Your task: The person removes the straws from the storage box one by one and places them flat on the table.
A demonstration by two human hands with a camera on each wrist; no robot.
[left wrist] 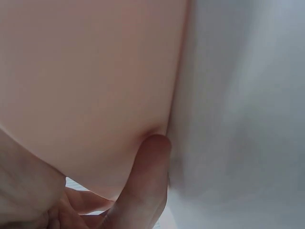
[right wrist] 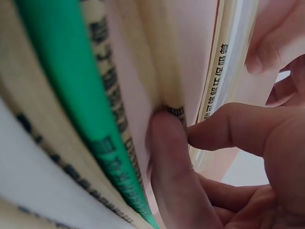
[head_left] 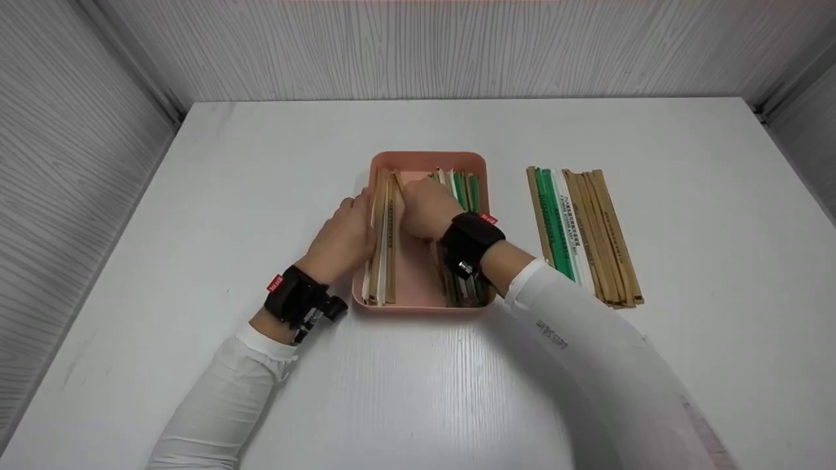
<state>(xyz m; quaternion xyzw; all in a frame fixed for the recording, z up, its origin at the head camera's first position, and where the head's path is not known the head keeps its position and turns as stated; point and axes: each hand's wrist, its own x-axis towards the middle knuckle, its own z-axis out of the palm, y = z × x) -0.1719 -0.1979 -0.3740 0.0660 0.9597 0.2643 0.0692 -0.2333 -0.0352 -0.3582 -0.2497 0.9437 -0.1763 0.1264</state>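
Observation:
A pink tray [head_left: 415, 274] holds narrow paper-wrapped straws in two groups. Brown and white straws [head_left: 382, 261] lie along its left wall; green, white and brown straws [head_left: 460, 186] lie along the right. My left hand [head_left: 343, 238] grips the left wall, with a finger [left wrist: 147, 171] against the tray's outer side. Inside the tray, my right hand [head_left: 428, 209] pinches a brown wrapped straw [right wrist: 164, 62] between thumb and forefinger, between the two groups. In the right wrist view, a green straw [right wrist: 71, 81] lies close by. My right hand and wrist strap partly cover the right group.
On the white table [head_left: 261, 176], right of the tray, a row of brown, green and white wrapped straws [head_left: 588, 235] lies side by side. My right sleeve [head_left: 588, 339] covers part of its lower end. A grey wood-grain panel [head_left: 457, 52] stands along the back edge.

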